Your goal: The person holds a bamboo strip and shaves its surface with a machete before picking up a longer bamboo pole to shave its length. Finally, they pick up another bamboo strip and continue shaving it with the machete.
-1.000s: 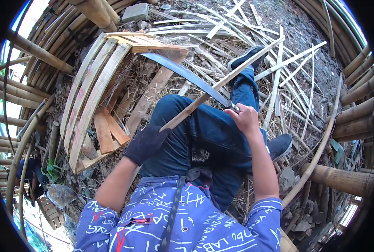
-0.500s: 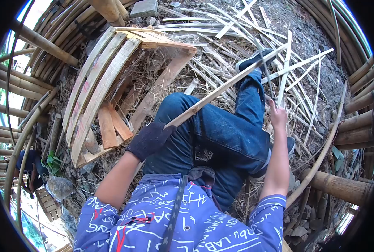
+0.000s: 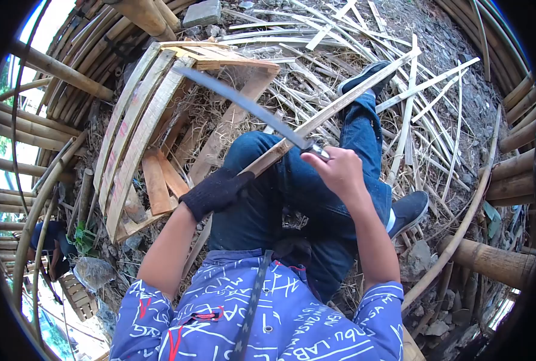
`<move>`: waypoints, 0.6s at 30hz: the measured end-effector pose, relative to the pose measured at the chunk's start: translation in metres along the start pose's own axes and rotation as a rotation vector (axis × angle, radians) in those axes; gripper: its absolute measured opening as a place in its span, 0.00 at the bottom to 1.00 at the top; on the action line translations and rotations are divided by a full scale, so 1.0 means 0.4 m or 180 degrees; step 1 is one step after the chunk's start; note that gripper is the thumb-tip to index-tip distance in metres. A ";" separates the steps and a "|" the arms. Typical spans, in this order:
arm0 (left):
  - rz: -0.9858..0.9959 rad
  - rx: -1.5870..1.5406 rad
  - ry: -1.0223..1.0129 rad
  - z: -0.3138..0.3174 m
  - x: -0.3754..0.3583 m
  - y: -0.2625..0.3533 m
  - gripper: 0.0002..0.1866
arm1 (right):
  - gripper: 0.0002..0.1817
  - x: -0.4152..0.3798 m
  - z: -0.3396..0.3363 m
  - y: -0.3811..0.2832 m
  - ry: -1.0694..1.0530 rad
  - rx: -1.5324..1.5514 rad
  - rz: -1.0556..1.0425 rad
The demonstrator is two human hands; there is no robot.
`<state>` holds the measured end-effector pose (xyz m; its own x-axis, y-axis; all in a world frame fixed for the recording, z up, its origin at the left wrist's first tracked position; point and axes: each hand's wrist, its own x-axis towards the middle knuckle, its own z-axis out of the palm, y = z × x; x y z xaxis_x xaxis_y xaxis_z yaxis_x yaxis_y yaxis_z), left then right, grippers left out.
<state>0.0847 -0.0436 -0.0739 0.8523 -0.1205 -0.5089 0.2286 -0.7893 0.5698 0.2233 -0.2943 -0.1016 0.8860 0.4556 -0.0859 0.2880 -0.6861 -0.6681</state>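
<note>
My left hand (image 3: 218,191), in a dark knit glove, is closed around the near end of a long split bamboo strip (image 3: 334,107). The strip slants up and right across my bent knee, its far end over my shoe. In my right hand (image 3: 339,170), bare, is the handle of a machete (image 3: 244,103). Its long blade crosses over the strip just ahead of the handle and points up and left, the tip overlapping the slatted wooden crate in this view.
A slatted wooden crate (image 3: 141,114) lies to the left. Many loose bamboo strips (image 3: 427,90) cover the ground ahead and right. Bamboo poles (image 3: 490,262) stand along both sides. A grey block (image 3: 202,12) lies at the top. Another person (image 3: 50,246) bends down at far left.
My right hand has come inward and left with the machete; the blade has swung from beyond the strip to lie across it. The left hand keeps its hold on the strip.
</note>
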 end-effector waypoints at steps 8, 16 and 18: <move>0.0406 0.0007 0.0604 0.052 0.015 -0.035 0.08 | 0.36 0.034 0.029 0.072 -0.0088 -0.0686 -0.0163; -0.0194 -0.0433 0.0504 0.033 0.024 0.022 0.27 | 0.37 0.062 0.026 0.234 0.0189 -0.0688 0.0189; -0.0496 -0.0708 0.0467 0.031 0.032 0.011 0.27 | 0.38 0.077 0.028 0.240 0.0223 -0.0675 0.0143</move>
<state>0.0906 -0.0561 -0.0858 0.8541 0.0925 -0.5119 0.4453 -0.6385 0.6277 0.2740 -0.3398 -0.1769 0.9206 0.3864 -0.0557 0.3110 -0.8121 -0.4938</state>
